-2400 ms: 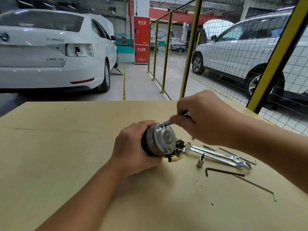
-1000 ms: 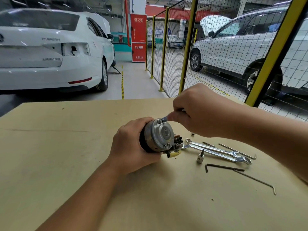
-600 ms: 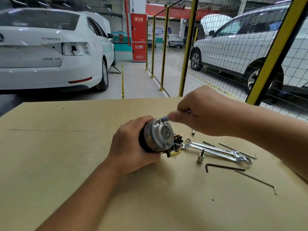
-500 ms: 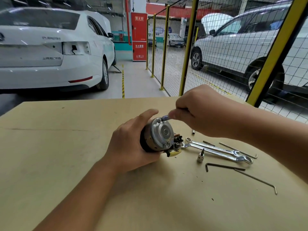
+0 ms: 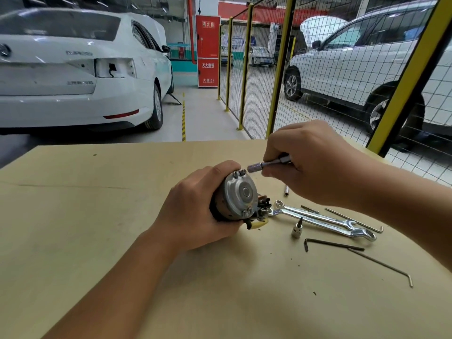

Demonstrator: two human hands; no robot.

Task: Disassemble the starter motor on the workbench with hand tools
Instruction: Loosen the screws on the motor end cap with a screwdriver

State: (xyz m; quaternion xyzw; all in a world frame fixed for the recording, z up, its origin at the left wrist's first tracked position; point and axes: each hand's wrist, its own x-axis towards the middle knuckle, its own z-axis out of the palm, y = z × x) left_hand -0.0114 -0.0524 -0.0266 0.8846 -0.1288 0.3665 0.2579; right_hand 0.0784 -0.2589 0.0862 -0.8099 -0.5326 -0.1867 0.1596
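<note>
The starter motor [image 5: 238, 195] lies on its side on the tan workbench [image 5: 97, 216], its round silver end cap facing me. My left hand [image 5: 195, 211] grips its dark body from the left. Two bolt heads [image 5: 239, 172] stick up at the cap's top rim. My right hand [image 5: 308, 165] holds a slim socket driver [image 5: 267, 164]. Its socket tip hangs just right of those bolts, a small gap apart from them.
Two silver wrenches [image 5: 322, 220] lie right of the motor, with a small socket bit [image 5: 296, 230], a loose socket [image 5: 286, 190] and several hex keys [image 5: 335, 245]. Behind the bench are a yellow mesh fence [image 5: 276, 77] and parked white cars [image 5: 73, 69].
The socket driver has come off the top bolt and moved a little to the right. My left hand keeps its hold on the motor.
</note>
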